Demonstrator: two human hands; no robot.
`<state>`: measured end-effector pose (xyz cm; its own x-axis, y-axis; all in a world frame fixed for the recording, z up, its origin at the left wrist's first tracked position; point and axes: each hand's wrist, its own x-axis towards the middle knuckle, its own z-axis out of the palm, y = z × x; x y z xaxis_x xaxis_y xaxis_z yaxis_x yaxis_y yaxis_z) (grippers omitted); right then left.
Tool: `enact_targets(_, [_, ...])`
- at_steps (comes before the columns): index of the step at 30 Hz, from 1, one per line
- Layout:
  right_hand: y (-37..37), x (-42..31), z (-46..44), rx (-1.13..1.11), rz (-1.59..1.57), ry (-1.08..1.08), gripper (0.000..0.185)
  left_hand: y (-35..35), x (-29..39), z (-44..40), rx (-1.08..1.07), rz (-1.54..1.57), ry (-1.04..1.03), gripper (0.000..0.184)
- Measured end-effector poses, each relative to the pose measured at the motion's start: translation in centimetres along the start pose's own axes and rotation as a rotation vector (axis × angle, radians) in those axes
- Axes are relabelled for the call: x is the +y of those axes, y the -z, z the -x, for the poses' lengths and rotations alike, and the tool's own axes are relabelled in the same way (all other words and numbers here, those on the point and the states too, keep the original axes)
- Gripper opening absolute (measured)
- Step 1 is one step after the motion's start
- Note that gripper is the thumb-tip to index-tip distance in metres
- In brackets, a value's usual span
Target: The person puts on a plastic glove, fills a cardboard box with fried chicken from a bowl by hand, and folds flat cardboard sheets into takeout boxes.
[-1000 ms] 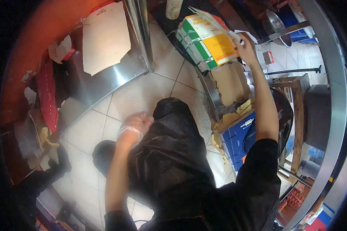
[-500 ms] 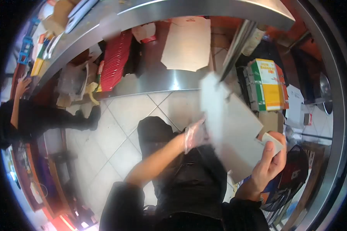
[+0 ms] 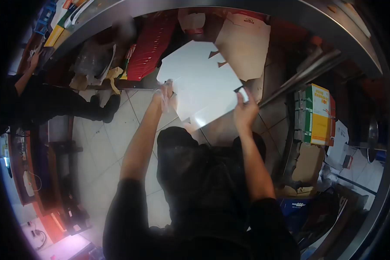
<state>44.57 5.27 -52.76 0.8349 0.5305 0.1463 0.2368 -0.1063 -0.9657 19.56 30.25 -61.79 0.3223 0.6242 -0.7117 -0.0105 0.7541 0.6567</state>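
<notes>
A flat, unfolded white cardboard box (image 3: 199,82) with notched edges is held up in front of me, partly over the lower steel shelf. My left hand (image 3: 164,97), in a clear plastic glove, grips its left edge. At the right corner, my right hand (image 3: 246,108) is closed on a small flap, thumb on top. Behind the held sheet, another flat cardboard box (image 3: 247,47) lies on the shelf. A stack of red, ridged items (image 3: 151,47) sits to the left of it.
A person in dark clothes (image 3: 60,99) is at the left, near plastic bags (image 3: 93,60). Green and yellow printed boxes (image 3: 318,115) are stacked at the right. Steel counter edge (image 3: 203,5) crosses overhead; tiled floor (image 3: 112,143) lies below.
The cardboard box has moved left and forward from my right side, turning broad and flat before me. My left hand is now on its left edge; my right hand still holds its corner.
</notes>
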Motion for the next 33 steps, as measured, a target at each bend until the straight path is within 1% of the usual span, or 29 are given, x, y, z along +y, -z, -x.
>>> enact_targets(1, [-1.9, 0.8, -0.2, -0.017, 0.094, -0.044, 0.03, 0.3, -0.1, -1.4, 0.148, -0.328, 0.034, 0.032])
enact_targets(2, [-3.8, 2.1, 0.0, -0.021, 0.15, 0.0, 0.028, 0.6, -0.2, -2.7, 0.286, -0.645, 0.115, 0.032])
enact_targets(3, [-5.5, 3.5, -0.1, -0.022, 0.207, 0.05, 0.026, 0.7, -1.2, -2.9, 0.264, -0.625, 0.031, 0.032])
enact_targets(4, [-6.6, 4.7, -0.2, -0.021, 0.215, 0.056, 0.026, 0.8, -2.8, -2.7, 0.242, -0.605, -0.048, 0.031])
enact_targets(6, [-8.3, 6.6, -0.1, -0.079, 0.34, -0.046, 0.023, 1.4, -5.8, -2.3, 0.203, -0.562, -0.198, 0.032])
enact_targets(7, [-8.8, 7.4, -0.1, -0.084, 0.345, -0.041, 0.023, 2.1, -6.6, -3.1, 0.189, -0.536, -0.275, 0.032])
enact_targets(8, [-9.0, 8.2, 0.0, -0.038, 0.372, -0.079, 0.022, 3.8, -7.7, -6.1, 0.197, -0.526, -0.272, 0.032])
enact_targets(9, [-9.2, 8.8, 0.0, 0.009, 0.398, -0.122, 0.02, 6.8, -9.7, -11.3, 0.167, -0.809, -0.308, 0.028])
enact_targets(10, [-9.0, 9.4, -0.4, -0.108, 0.395, -0.283, 0.029, 7.6, -10.0, -13.0, 0.146, -0.953, -0.316, 0.027])
enact_targets(11, [-9.1, 9.5, -0.3, -0.111, 0.4, -0.29, 0.029, 8.5, -10.3, -14.6, 0.125, -1.095, -0.33, 0.025])
enact_targets(12, [-9.1, 9.4, -0.3, -0.165, 0.616, -0.255, 0.038, 6.7, -9.8, -14.2, 0.183, -0.59, -0.293, 0.024])
enact_targets(13, [-8.8, 9.0, -0.6, -0.22, 0.833, -0.213, 0.047, 5.2, -8.5, -12.9, 0.186, -0.342, -0.221, 0.023])
enact_targets(14, [-8.7, 7.9, -1.9, -0.378, 0.949, -0.332, 0.068, 3.5, -7.2, -11.5, 0.206, -0.069, -0.158, 0.021])
enact_targets(15, [-9.2, 9.6, -3.0, -0.385, 0.953, -0.329, 0.068, 1.8, -5.8, -9.9, 0.246, 0.188, -0.106, 0.02])
enact_targets(17, [-10.3, 14.2, -3.8, -0.434, 0.742, 0.045, 0.073, 1.4, -5.1, -8.3, 0.254, -0.197, -0.122, 0.02])
enact_targets(18, [-10.9, 14.3, -3.6, -0.438, 0.746, 0.034, 0.073, 3.0, -6.3, -9.1, 0.256, -0.201, -0.11, 0.02])
enact_targets(20, [-11.7, 14.0, -3.0, -0.387, 0.768, 0.088, 0.072, 6.6, -8.3, -12.4, 0.072, -0.22, -0.157, 0.019])
enact_targets(22, [-11.9, 14.3, -1.8, -0.309, 0.64, -0.08, 0.065, 5.2, -8.0, -11.6, 0.243, -0.217, -0.095, 0.024])
enact_targets(23, [-12.3, 15.3, -1.1, -0.274, 0.676, -0.08, 0.061, 8.9, -9.1, -13.9, 0.184, -0.288, -0.134, 0.026])
enact_targets(24, [-12.3, 16.4, -0.4, -0.203, 0.629, -0.015, 0.06, 8.8, -10.1, -14.6, 0.118, -0.219, -0.141, 0.029])
enact_targets(25, [-12.2, 15.2, 0.1, -0.148, 0.612, -0.045, 0.059, 6.4, -9.2, -12.4, 0.043, -0.068, -0.137, 0.031])
enact_targets(26, [-12.1, 14.6, 0.8, -0.072, 0.522, -0.007, 0.05, 4.1, -7.9, -8.5, -0.014, 0.087, -0.112, 0.032])
enact_targets(27, [-11.9, 14.8, 1.1, -0.068, 0.548, -0.026, 0.05, 2.3, -6.8, -6.3, -0.024, 0.087, -0.082, 0.032])
enact_targets(29, [-12.4, 15.1, 0.6, -0.077, 0.465, -0.004, 0.035, 0.1, -5.1, -3.9, 0.142, 0.084, -0.003, 0.032])
enact_targets(30, [-12.3, 14.5, 0.2, -0.099, 0.46, 0.037, 0.026, 1.1, -5.8, -5.3, 0.142, 0.08, 0.008, 0.032])
enact_targets(31, [-12.2, 14.1, 0.3, -0.098, 0.464, 0.034, 0.026, 3.2, -7.0, -7.9, 0.112, 0.096, -0.008, 0.032])
enact_targets(33, [-12.4, 13.6, -0.2, -0.114, 0.487, 0.148, 0.02, 4.3, -7.4, -9.9, 0.072, 0.112, -0.035, 0.032])
